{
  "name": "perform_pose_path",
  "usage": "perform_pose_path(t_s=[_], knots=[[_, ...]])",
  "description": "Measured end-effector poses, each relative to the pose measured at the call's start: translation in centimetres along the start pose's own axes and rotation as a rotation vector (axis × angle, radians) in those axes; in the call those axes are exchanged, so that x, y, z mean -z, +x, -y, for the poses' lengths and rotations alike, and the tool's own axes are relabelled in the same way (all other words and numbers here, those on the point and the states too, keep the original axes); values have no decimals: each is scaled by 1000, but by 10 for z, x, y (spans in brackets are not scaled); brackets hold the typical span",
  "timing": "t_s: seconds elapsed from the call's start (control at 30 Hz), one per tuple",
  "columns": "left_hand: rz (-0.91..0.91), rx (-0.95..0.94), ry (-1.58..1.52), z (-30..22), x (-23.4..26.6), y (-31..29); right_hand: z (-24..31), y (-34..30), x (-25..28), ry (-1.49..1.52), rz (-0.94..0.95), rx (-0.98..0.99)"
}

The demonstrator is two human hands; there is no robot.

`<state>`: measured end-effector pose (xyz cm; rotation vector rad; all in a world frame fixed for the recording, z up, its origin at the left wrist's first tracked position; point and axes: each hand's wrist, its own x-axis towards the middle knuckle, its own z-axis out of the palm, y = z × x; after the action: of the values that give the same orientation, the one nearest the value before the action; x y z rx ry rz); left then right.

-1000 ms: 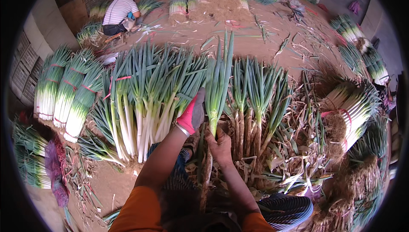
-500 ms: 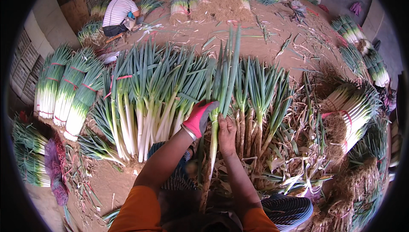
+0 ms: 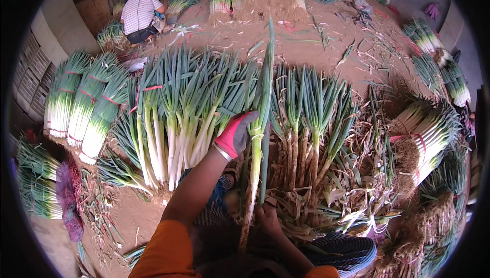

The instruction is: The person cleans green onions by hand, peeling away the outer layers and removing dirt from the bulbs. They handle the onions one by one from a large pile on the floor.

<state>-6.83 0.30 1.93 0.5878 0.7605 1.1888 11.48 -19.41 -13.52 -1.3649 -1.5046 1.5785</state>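
Currently | left hand (image 3: 237, 132) clasps scallion (image 3: 255, 161) mid-length | right hand (image 3: 269, 220) lower beside it, grasping leaf (image 3: 264, 175)

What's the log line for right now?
left hand: gloved, holding green onion | right hand: bare, holding leaf by lower end | pale-stemmed onions: left | brown-stemmed onions: right

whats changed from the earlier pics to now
The right hand has moved down from the upper stalk of the leek, drawing a green leaf down with it. The gloved left hand still holds the leek; the tied bundles at left stay put.
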Motion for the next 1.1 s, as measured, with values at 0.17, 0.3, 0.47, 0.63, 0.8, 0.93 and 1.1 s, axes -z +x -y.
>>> perform_pose_path(t_s=[0.17, 0.3, 0.47, 0.63, 0.8, 0.93, 1.1], knots=[[20, 27, 95, 5, 0, 0, 8, 7, 41, -746, 52, 423], [52, 14, 54, 15, 1, 4, 127, 55, 63, 22, -279, 413], [-50, -31, 63, 21, -2, 9, 165, 107, 52, 436, -209, 479], [-27, -111, 243, 17, -14, -1, 143, 119, 43, 539, -227, 494], [-76, -86, 195, 13, -17, -3, 156, 100, 41, 199, -346, 683], [-42, 45, 71, 13, -12, 0, 164, 68, 41, -164, -263, 826], [-41, 97, 42, 25, -4, 2, 134, 41, 40, 271, -49, 372]])
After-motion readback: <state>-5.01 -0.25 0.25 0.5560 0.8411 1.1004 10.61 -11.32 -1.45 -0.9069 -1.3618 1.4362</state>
